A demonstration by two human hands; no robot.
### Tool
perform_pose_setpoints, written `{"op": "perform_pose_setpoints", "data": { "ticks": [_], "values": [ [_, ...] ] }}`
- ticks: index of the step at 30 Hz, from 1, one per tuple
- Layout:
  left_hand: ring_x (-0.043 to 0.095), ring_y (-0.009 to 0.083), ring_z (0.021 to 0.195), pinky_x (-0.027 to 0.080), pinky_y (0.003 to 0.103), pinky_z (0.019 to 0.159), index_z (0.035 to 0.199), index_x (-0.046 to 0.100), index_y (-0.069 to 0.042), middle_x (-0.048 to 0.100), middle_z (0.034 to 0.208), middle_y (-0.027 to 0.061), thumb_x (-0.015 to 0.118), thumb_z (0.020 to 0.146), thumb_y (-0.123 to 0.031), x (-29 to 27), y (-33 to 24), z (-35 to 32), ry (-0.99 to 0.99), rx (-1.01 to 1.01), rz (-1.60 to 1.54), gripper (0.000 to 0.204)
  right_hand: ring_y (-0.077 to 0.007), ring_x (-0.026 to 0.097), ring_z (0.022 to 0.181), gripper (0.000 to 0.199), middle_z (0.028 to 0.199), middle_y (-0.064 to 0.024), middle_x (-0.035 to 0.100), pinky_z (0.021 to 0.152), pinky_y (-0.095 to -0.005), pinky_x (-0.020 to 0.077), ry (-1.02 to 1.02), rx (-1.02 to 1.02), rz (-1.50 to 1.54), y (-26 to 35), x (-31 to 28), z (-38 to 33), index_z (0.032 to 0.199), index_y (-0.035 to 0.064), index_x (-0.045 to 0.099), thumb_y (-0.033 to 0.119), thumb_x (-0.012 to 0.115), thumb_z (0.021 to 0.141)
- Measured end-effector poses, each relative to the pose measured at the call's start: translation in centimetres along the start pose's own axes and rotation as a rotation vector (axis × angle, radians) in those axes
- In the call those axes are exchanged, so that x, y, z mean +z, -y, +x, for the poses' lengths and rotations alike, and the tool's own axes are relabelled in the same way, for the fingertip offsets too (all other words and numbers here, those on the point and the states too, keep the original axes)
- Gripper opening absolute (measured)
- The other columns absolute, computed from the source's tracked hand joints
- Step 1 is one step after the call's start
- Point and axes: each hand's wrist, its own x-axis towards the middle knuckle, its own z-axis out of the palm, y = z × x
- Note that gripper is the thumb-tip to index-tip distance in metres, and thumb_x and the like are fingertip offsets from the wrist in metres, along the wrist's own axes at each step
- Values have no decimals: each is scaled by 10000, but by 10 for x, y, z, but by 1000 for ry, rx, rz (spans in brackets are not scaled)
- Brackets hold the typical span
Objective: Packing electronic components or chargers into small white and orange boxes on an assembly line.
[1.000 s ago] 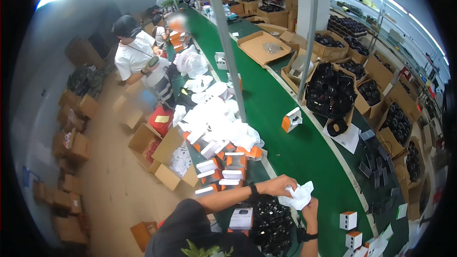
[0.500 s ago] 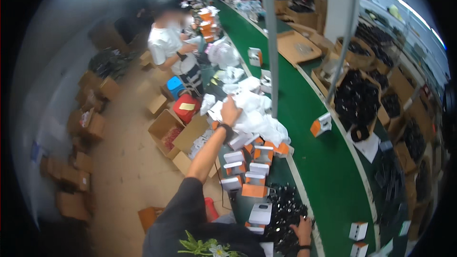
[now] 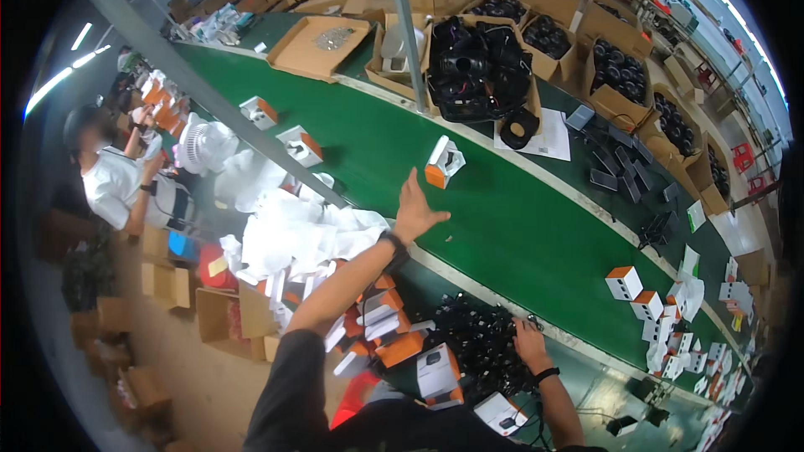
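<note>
The left hand (image 3: pixel 416 215) has its fingers splayed, gripping nothing; an orange-and-white box (image 3: pixel 445 162) stands just beyond them at 1 o'clock, on the green belt (image 3: pixel 502 238). The right hand's (image 3: pixel 529 345) fingers bend beside the black pile (image 3: pixel 475 343) at 9 o'clock; I cannot tell their grip.

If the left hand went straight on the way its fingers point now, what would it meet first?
Probably the open orange-and-white box on the green belt, just ahead and slightly right of the left hand. Depth is unclear, so it might pass just left of it.
</note>
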Motion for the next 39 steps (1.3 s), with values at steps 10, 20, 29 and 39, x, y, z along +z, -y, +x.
{"op": "perform_pose_setpoints", "data": {
  "ticks": [10, 20, 29, 39],
  "values": [
    [729, 455, 1042, 592, 530, 918, 1433, 475, -52, 745, 1105, 202, 992, 699, -101, 104, 12, 72, -252, -271, -85, 899, -400, 675, 1149, 410, 1110, -158, 719, 1000, -515, 576, -12, 211, 217, -18, 20, -16, 1219, 71, 746, 168, 884, 846],
    [723, 375, 1290, 572, 456, 1072, 1478, 498, -107, 759, 1362, 190, 941, 713, -50, 101, -9, 3, 518, 106, -149, 886, -154, 764, 755, 130, 862, -71, 800, 741, -330, 611, -58, 469, 878, -46, -7, -30, 989, 28, 688, 134, 761, 1006],
    [770, 383, 1195, 620, 463, 1017, 1436, 589, -97, 789, 1270, 203, 856, 848, -21, 130, -20, -24, 433, 69, -278, 650, -185, 794, 948, 263, 1082, -128, 793, 840, -329, 688, -393, 488, 1551, -25, -60, -20, 1335, -8, 722, -1, 632, 1088],
    [790, 410, 1025, 624, 485, 910, 1421, 571, -111, 837, 1112, 142, 749, 787, 74, 165, -69, -45, 441, 71, -226, 683, -171, 780, 850, 253, 1049, -107, 813, 775, -307, 633, -484, 4, 1010, 22, -98, 119, 1179, 16, 813, -55, 759, 943]
  ]
}}
